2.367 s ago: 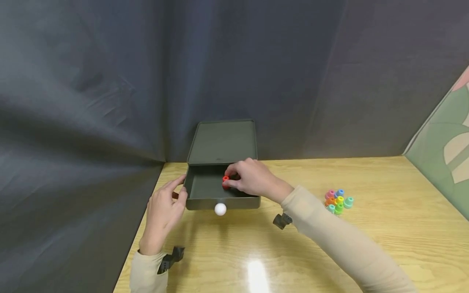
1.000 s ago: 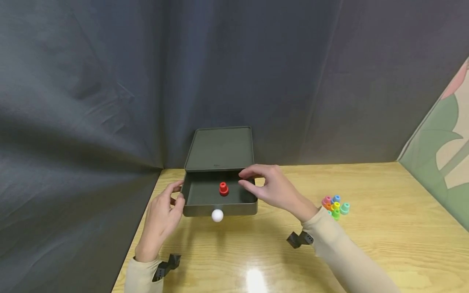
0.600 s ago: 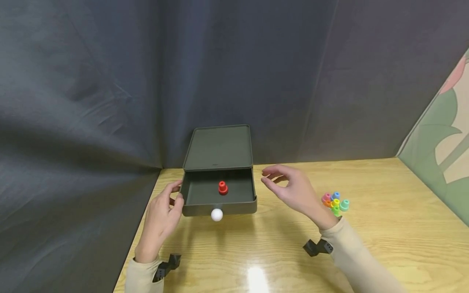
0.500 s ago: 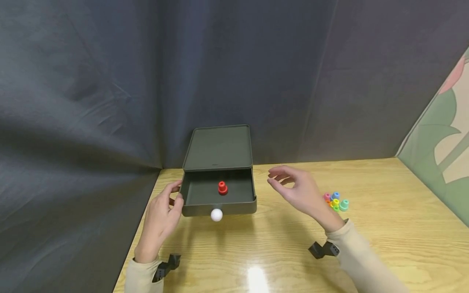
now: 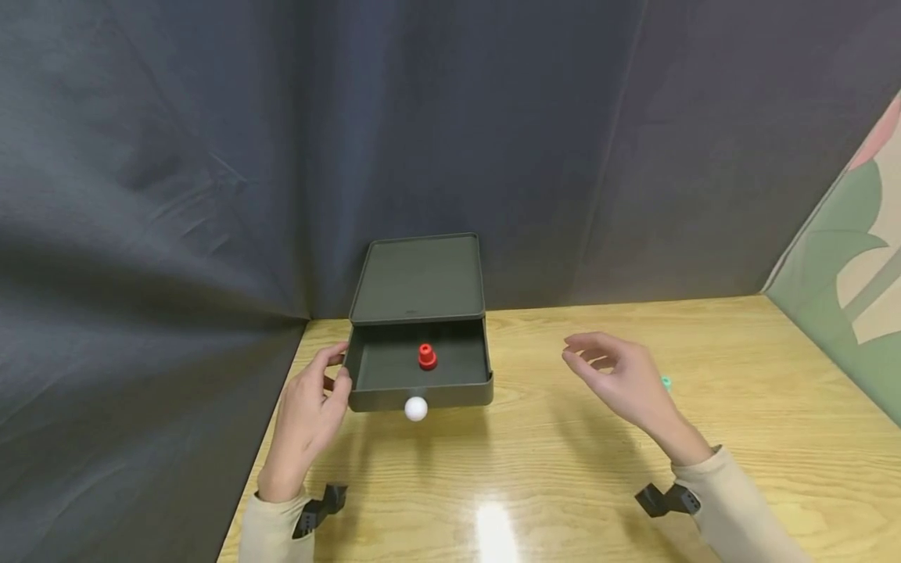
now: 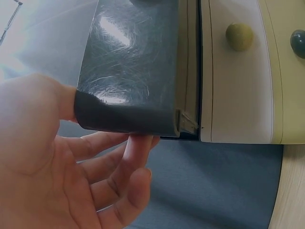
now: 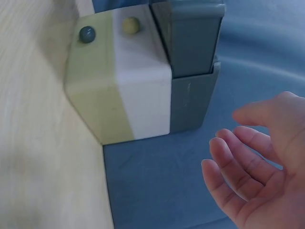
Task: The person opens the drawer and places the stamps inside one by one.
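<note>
A dark grey-green drawer (image 5: 387,400) with a white ball knob (image 5: 416,408) stands pulled out of a small cabinet (image 5: 422,277) in the head view. Inside it, upright, sits a red stepped plastic peg (image 5: 426,357). My left hand (image 5: 303,418) touches the drawer's left side with thumb and fingertips, its fingers loosely bent. In the left wrist view those fingers (image 6: 138,148) lie along the drawer's side. Well to the right of the cabinet hovers my right hand (image 5: 626,383), holding nothing, fingers and thumb relaxed and apart. It mostly hides a cluster of coloured pegs; one teal peg (image 5: 665,382) shows.
A dark curtain (image 5: 450,117) hangs behind and to the left of the wooden table (image 5: 535,469). A patterned panel (image 5: 859,274) borders the right. In the right wrist view the cabinet has a white drawer (image 7: 143,95) and a cream drawer (image 7: 97,95).
My right hand has let go of the red peg inside the drawer and moved right, in front of the coloured pegs. My left hand has stayed at the drawer's side.
</note>
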### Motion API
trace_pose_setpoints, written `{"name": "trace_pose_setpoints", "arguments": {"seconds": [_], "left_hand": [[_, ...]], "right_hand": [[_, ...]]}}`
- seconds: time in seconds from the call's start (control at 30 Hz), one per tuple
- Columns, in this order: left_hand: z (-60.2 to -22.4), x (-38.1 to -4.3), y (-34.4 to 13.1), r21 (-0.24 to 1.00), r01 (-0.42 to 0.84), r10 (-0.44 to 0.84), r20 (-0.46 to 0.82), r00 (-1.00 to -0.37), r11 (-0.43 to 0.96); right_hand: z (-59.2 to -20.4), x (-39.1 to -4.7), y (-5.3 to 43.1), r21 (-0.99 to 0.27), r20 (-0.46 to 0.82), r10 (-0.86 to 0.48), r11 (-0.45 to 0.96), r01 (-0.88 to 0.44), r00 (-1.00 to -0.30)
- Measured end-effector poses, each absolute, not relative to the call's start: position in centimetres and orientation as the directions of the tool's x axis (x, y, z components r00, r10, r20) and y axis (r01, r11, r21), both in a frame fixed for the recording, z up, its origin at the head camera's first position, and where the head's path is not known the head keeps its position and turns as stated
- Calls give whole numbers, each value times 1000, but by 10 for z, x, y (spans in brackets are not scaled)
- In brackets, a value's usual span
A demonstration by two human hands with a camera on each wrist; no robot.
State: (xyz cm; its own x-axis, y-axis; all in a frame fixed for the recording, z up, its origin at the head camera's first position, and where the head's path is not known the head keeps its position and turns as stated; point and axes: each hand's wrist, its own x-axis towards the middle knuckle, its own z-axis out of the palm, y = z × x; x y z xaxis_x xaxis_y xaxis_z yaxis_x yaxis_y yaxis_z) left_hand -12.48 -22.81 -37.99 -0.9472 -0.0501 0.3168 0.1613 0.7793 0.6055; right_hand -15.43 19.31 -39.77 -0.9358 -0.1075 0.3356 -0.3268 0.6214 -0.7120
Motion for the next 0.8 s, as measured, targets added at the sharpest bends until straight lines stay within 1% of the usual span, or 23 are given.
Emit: {"name": "trace_pose_setpoints", "arguments": {"seconds": [0.27, 0.43, 0.7, 0.8], "left_hand": [[-378, -125, -229, 610, 155, -51, 307, -950, 777], [-379, -125, -228, 607, 160, -46, 310, -950, 778], [-379, -124, -228, 614, 172, -41, 317, -948, 770], [-378, -124, -229, 617, 176, -37, 317, -948, 767]], "right_hand": [[-415, -153, 212, -687, 316, -74, 669, -282, -946], [-423, -146, 227, -701, 277, -62, 670, -245, -959], [-438, -139, 247, -692, 296, -50, 677, -250, -954], [-445, -137, 252, -694, 284, -40, 681, -234, -958]]}}
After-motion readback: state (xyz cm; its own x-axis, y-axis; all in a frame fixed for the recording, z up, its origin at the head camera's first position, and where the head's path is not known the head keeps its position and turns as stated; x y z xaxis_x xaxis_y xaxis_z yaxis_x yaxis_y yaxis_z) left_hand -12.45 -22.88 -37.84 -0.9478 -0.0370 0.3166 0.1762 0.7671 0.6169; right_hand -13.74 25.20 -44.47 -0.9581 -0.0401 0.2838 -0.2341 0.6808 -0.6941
